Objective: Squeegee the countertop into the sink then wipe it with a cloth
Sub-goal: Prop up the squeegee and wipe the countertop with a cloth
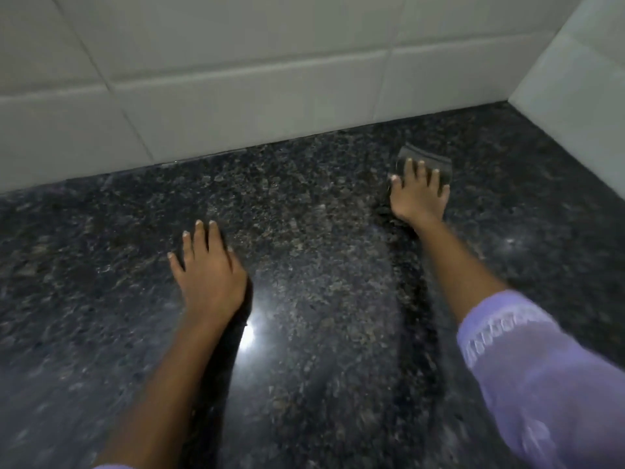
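Observation:
The dark speckled granite countertop point(304, 231) fills the lower view. My right hand point(419, 194) presses flat on a small grey folded cloth point(429, 159) far on the right, near the corner of the walls, fingers spread over it. My left hand point(206, 269) lies flat on the bare stone left of centre, fingers apart, holding nothing. A lilac sleeve point(541, 374) covers my right forearm. No squeegee or sink is in view.
White tiled walls point(236, 96) rise behind the counter and along the right side point(581, 96), meeting in a corner at the far right. A bright lamp reflection point(248, 335) shines on the stone beside my left wrist.

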